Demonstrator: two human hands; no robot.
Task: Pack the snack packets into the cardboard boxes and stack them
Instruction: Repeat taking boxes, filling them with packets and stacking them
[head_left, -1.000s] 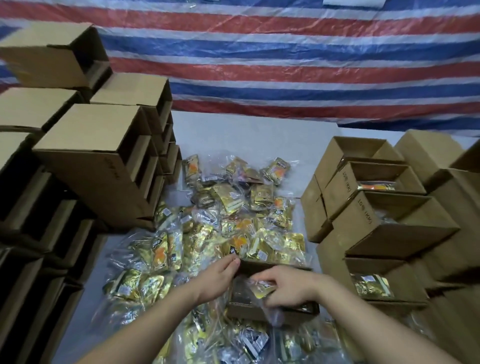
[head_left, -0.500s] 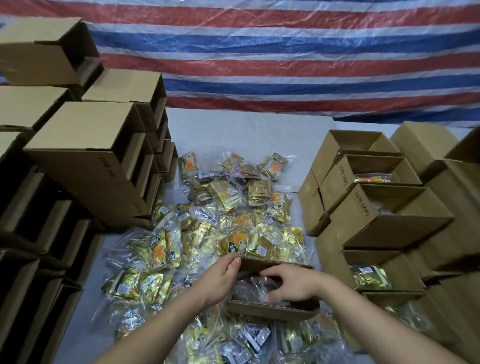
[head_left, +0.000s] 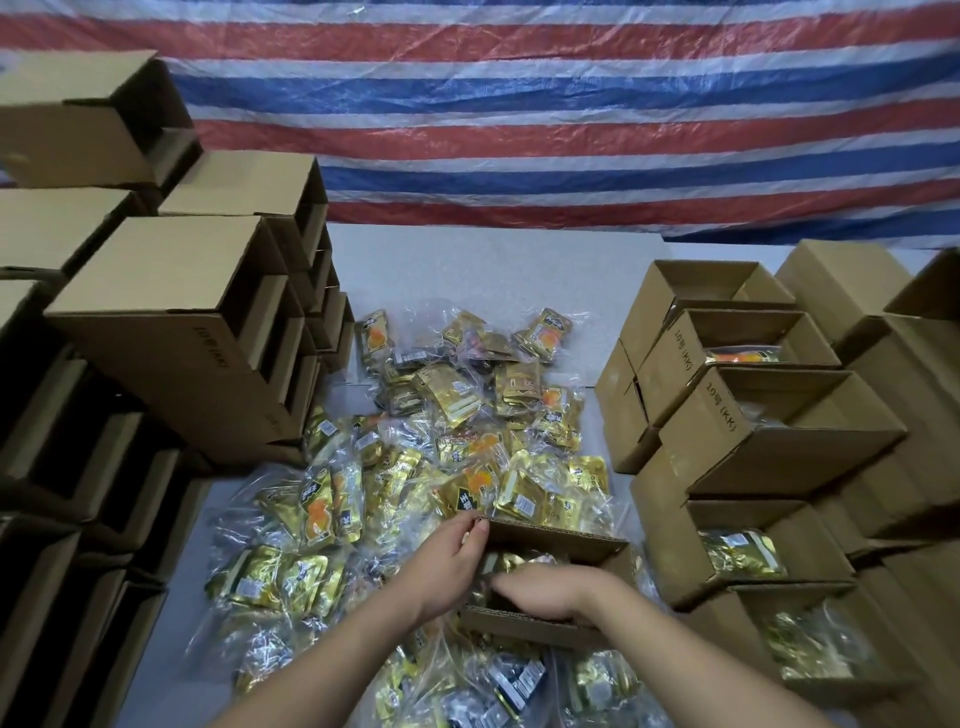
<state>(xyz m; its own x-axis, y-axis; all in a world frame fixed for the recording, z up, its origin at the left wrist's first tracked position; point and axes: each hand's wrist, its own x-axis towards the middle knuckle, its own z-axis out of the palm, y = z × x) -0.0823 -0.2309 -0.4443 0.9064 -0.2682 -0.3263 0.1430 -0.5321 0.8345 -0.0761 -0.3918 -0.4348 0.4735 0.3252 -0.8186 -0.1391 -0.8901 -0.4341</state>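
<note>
A small open cardboard box (head_left: 558, 540) stands among the loose snack packets just in front of me. My left hand (head_left: 449, 564) is at its left side, with the fingers curled over the far-left corner of the rim. My right hand (head_left: 553, 592) reaches palm down into the box and presses on gold snack packets (head_left: 511, 563) inside it; its fingertips point left. A wide pile of gold and clear-wrapped packets (head_left: 467, 441) covers the grey surface beyond and around the box.
On the left, empty cardboard boxes (head_left: 171, 322) are stacked on their sides, openings to the right. On the right, tiers of open boxes (head_left: 779, 431) hold packets. A red, white and blue striped tarpaulin (head_left: 571, 130) hangs behind.
My right hand carried a packet over the box and has gone down into it, palm flat on the contents. My left hand stayed at the box's left corner.
</note>
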